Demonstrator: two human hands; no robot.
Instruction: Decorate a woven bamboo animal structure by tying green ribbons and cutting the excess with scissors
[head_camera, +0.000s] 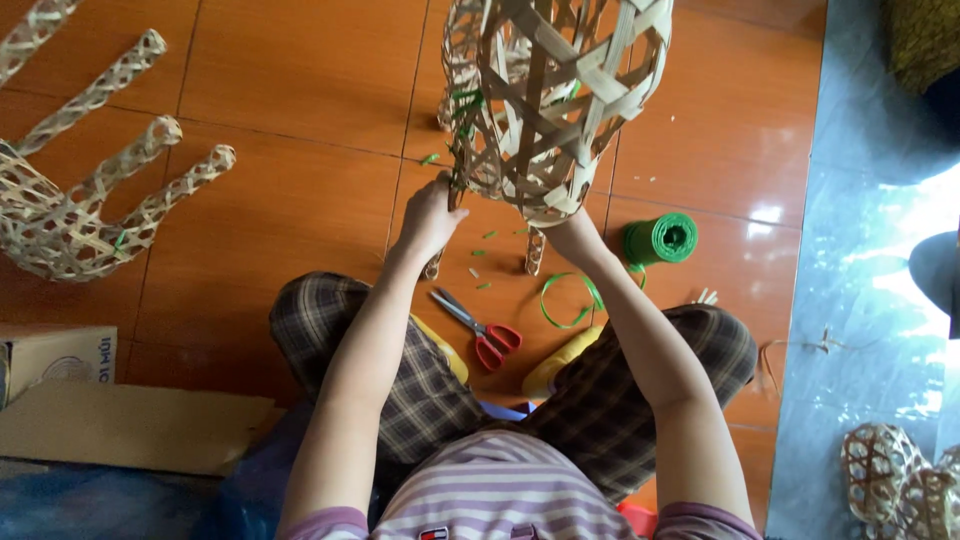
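- The left hand (430, 215) grips the lower left edge of a woven bamboo frame (555, 100), its fingers closed around a strip beside a green tie (465, 105).
- The right hand (572, 238) sits under the frame's lower right edge; the weave hides its fingers, so I cannot tell whether they are closed or apart.
- The woven bamboo frame stands upright on thin woven legs on the orange tiled floor (290, 80), just in front of the person's knees and between both hands.
- Red-handled scissors (480, 328) lie on the floor between the knees, near a loose loop of green strap (565, 300).
- A green strap roll (660, 240) rests on the floor, just right of the right hand.
- Another woven piece with four legs (90, 190) lies on its side at far left.
- Flat cardboard (130, 425) lies at lower left.
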